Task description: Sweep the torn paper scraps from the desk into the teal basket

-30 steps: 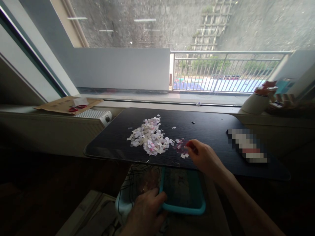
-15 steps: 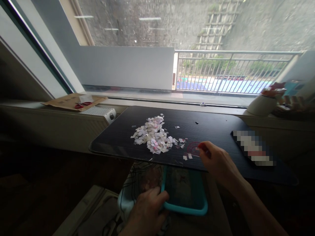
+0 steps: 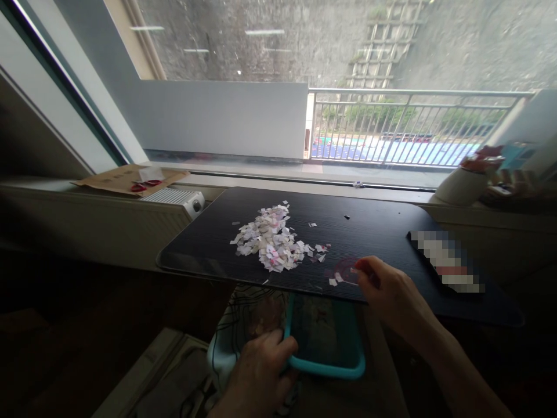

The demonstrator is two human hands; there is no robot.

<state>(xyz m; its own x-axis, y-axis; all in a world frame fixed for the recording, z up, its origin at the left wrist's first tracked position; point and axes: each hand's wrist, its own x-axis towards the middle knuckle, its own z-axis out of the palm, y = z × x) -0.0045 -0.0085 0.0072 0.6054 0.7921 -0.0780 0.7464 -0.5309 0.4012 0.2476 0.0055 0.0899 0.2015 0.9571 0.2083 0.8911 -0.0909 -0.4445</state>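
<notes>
My right hand (image 3: 385, 284) is closed in a pinch on a see-through pink, rounded piece, which looks like a protractor (image 3: 343, 270), flat on the black tabletop near its front edge. A few white paper scraps (image 3: 335, 280) lie at its left side. Further left spreads a heap of small cut paper pieces (image 3: 274, 238), white with some pink. Below the table edge, my left hand (image 3: 265, 363) grips the left rim of a teal plastic box (image 3: 335, 370). The box's inside is dim, with something pale in it.
The black table (image 3: 369, 226) stands against a window sill. A blurred-out flat object (image 3: 446, 261) lies on its right. Red-handled scissors (image 3: 145, 185) rest on a brown paper envelope (image 3: 113, 179) by a radiator (image 3: 178, 200). A pale vase-like pot (image 3: 463, 183) stands right on the sill.
My right hand and the pink piece have slid slightly right and toward me. Two paper scraps beside it have shifted right. My left hand stays on the box rim.
</notes>
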